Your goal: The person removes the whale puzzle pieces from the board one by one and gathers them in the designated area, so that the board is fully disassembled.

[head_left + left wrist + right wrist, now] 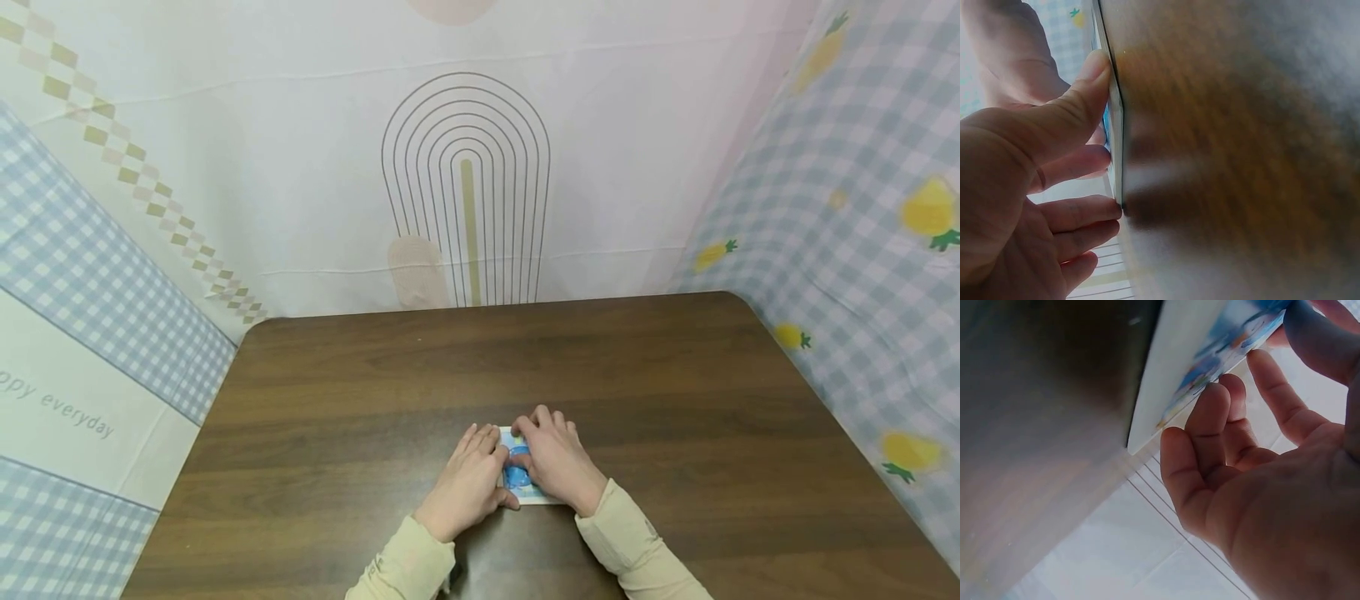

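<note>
A small flat picture board [534, 493] with a white edge and a blue picture lies on the dark wooden table, partly covered by both hands. My left hand [470, 482] holds it along the left side, with the thumb at the near edge and fingertips toward the far corner. In the left wrist view its thumb [1094, 65] and fingers rest against the board's thin edge [1117, 137]. My right hand [558, 462] lies over the right part, its fingers bent and its thumb on the blue picture. Whether it pinches a separate piece is hidden.
The brown wooden table [360, 375] surrounds the hands on all sides. A white patterned cloth [322, 183] hangs behind its far edge. Checked cloths hang at the left [82, 225] and right [847, 275]. A small dark object [455, 575] shows by the left sleeve.
</note>
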{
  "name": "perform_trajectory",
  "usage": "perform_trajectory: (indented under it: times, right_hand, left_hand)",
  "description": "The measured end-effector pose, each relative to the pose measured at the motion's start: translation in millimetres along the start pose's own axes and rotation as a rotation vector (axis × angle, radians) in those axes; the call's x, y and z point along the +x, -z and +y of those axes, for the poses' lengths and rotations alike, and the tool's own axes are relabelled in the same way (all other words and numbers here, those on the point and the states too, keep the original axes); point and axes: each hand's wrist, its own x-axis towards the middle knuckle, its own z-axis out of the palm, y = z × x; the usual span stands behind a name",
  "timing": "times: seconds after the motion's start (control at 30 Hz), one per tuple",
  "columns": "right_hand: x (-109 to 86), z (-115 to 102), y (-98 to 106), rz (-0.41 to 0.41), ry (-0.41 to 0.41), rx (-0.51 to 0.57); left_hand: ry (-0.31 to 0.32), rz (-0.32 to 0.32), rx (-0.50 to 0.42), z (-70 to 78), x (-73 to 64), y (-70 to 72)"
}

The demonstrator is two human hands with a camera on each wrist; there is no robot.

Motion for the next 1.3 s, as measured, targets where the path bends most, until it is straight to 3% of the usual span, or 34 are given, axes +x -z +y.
perform_trajectory:
  times: [1.3]
  right_hand:
    - [0.7,0.7,0.3,0.000,0.003,0.013]
  left_hand:
    - [0.001,0.015,0.016,1.1,0.6,-0.2]
